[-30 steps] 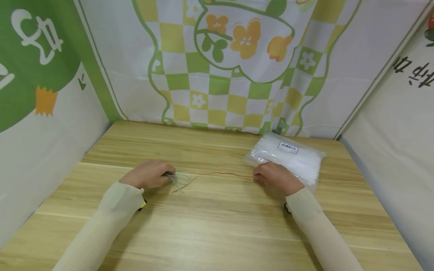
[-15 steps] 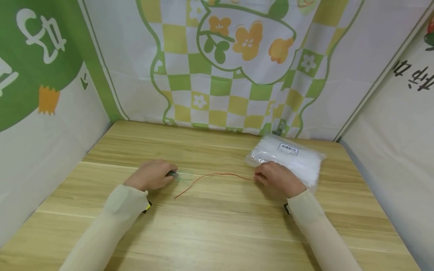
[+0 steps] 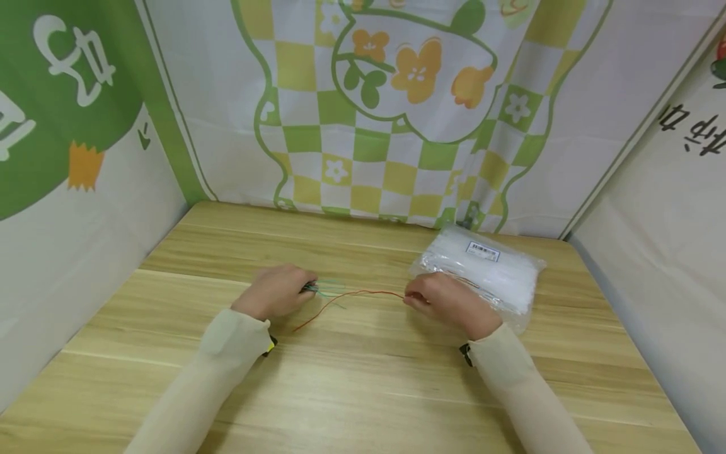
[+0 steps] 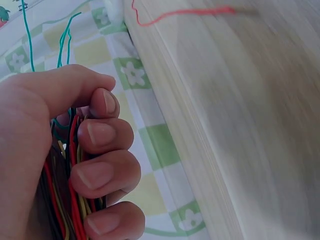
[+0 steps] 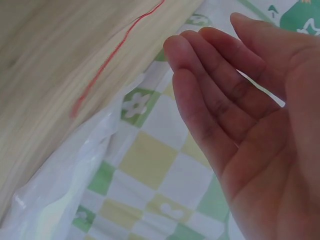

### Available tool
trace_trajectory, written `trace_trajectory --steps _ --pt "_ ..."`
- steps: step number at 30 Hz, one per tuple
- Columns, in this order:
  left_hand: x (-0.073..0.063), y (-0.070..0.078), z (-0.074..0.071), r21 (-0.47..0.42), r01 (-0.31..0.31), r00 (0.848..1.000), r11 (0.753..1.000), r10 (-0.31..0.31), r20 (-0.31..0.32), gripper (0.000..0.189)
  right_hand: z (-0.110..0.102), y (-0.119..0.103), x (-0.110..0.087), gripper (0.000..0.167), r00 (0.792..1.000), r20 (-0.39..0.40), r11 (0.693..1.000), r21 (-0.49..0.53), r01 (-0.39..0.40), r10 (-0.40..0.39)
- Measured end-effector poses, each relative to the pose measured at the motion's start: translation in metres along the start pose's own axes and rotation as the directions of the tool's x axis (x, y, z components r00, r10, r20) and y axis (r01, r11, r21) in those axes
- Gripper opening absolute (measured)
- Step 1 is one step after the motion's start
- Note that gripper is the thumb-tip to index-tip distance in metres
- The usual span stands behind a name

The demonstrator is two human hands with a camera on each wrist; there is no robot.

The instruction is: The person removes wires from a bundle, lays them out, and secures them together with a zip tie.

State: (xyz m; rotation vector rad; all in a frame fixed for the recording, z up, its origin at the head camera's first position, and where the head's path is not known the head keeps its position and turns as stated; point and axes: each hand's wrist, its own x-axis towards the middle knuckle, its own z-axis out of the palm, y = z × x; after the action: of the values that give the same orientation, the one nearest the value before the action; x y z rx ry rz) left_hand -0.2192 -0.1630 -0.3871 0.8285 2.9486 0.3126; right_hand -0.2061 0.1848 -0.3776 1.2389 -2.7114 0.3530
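Note:
My left hand (image 3: 276, 293) grips a bundle of thin wires (image 4: 76, 197), mostly red, black and yellowish, with its fingers curled round them. Green wire ends (image 4: 63, 44) stick out past the thumb. Between the hands a single red wire (image 3: 363, 291) lies in a gentle curve on the table. My right hand (image 3: 454, 304) hovers at the red wire's right end, beside a clear bag. In the right wrist view its fingers are loosely bent with nothing between them, and the red wire lies apart from them.
The clear plastic bag (image 3: 499, 268), full of white strips and bearing a barcode label (image 3: 483, 251), lies at the back right of the wooden table (image 3: 363, 391). A patterned cloth (image 3: 368, 157) hangs behind the table, and more printed cloth stands at both sides.
My left hand has moved right with the wire bundle, closer to the red wire. My right hand has let go of the red wire's end and shifted slightly left.

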Motion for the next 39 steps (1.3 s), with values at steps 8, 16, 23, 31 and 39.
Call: trace_trajectory --steps 8,16,23,31,39 --pt "0.011 0.017 0.005 -0.002 0.000 1.000 1.000 0.000 -0.003 0.036 -0.003 -0.018 0.008 0.010 0.999 -0.001 0.998 0.043 0.042 -0.042" --pt "0.019 0.030 0.007 -0.015 0.004 0.999 1.000 -0.005 -0.046 0.037 -0.006 -0.034 0.017 0.011 0.997 -0.020 0.997 0.024 0.070 -0.069" --pt "0.023 0.038 0.008 -0.061 -0.004 0.999 0.998 0.001 -0.043 0.033 -0.005 -0.043 0.023 0.015 0.997 -0.020 0.992 0.100 0.080 -0.078" --pt "0.024 0.043 0.010 -0.076 -0.003 0.999 0.997 0.000 -0.043 0.033 -0.004 -0.050 0.028 0.019 0.998 -0.015 0.990 0.125 0.065 -0.064" --pt "0.026 0.048 0.010 -0.049 -0.037 0.998 0.998 0.035 -0.054 0.035 0.002 -0.055 0.028 0.015 0.996 -0.029 0.993 0.089 0.082 -0.080"
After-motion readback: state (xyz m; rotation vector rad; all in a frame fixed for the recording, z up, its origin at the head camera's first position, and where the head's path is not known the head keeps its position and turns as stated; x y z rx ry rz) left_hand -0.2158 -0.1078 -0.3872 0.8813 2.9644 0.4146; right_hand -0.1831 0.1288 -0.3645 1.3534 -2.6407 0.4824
